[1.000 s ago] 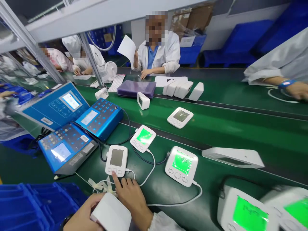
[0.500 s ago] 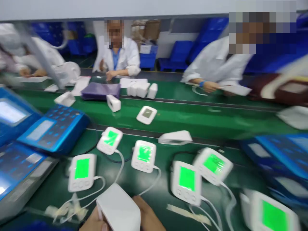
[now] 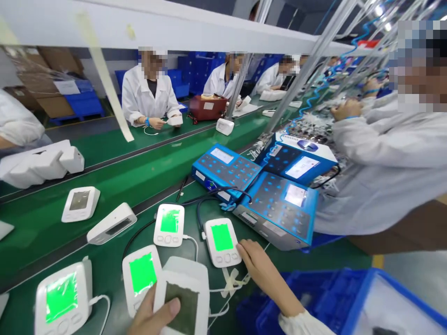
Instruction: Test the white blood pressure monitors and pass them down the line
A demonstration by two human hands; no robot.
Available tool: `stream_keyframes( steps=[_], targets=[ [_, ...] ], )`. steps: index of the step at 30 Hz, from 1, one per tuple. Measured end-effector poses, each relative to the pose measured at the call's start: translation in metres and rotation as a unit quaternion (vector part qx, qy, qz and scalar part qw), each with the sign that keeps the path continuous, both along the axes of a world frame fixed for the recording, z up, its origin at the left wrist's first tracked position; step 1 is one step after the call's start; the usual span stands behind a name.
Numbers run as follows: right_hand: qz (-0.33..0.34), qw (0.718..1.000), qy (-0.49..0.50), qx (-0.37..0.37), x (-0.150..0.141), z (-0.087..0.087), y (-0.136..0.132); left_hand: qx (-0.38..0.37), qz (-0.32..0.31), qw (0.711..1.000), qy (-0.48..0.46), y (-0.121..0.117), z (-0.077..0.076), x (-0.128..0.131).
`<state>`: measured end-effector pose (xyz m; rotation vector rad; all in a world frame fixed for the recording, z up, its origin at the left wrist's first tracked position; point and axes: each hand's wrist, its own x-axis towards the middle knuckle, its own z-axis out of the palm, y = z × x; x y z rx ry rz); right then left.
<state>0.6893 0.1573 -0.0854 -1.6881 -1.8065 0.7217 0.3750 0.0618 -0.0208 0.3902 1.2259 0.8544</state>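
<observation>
Left hand [image 3: 153,318]: closed on the held monitor [image 3: 188,298], thumb over the front at the screen, other fingers hidden behind. The held monitor is raised off the bench [image 3: 115,291], tilted, screen dark.

Right hand [image 3: 256,260]: palm down, fingertips at the right edge of the lit monitor [image 3: 223,244], which lies just left of this hand and beyond the left one. The thumb is hidden; whether the hand grips or only touches cannot be told. The lit monitor's screen is green, with a dark lead at its left side.

A second green-lit unit [image 3: 169,225] stands straight beyond the held monitor, with a white cable [image 3: 196,249] at its right side. A third unit [image 3: 141,277] is just left of the held monitor and partly hidden by it. A fourth unit [image 3: 63,295] is well left of the left hand.

Just left of the right hand, below the lit monitor, lies tape [image 3: 230,281]. Beyond the right hand is the nearest tester [image 3: 279,209]. A blue crate [image 3: 363,298] lies right of the right forearm.
</observation>
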Motion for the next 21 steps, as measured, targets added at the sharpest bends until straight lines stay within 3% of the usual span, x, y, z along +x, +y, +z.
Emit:
stream_keyframes(
  steps=[8, 11, 15, 21],
  targets=[
    [0.105, 0.991, 0.053, -0.065, -0.01, 0.004, -0.022, -0.066, 0.063, 0.995, -0.032, 0.043, -0.007, 0.055],
    [0.061, 0.992, 0.092, -0.056, -0.014, 0.009, -0.027, -0.046, 0.082, 0.994, -0.052, 0.067, -0.003, 0.07],
    [0.008, 0.978, 0.198, -0.072, -0.022, 0.028, -0.032, 0.004, 0.082, 0.995, -0.052, 0.091, -0.004, 0.084],
    [-0.067, 0.918, 0.373, -0.117, -0.034, 0.04, -0.033, -0.011, 0.083, 0.995, -0.062, 0.087, -0.006, 0.094]
  ],
)
